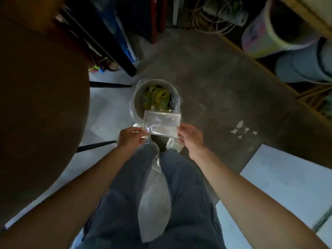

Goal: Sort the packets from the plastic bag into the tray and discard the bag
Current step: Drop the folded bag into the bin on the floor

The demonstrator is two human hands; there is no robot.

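Note:
I hold a flat, clear plastic bag point(161, 125) stretched between both hands, just above the near rim of a round grey waste bin point(138, 97) on the floor. My left hand point(132, 137) pinches the bag's lower left corner. My right hand point(191, 138) grips its lower right edge. The bag looks empty and shiny. The bin has a clear liner and holds yellow-green scraps point(158, 98). No tray or packets are in view.
A round dark brown table point(36, 105) fills the left side, its black legs point(109, 85) near the bin. Shelving with cables point(215, 20) stands at the back, buckets point(280, 29) at the upper right. My legs and white shoes point(172, 143) stand right before the bin.

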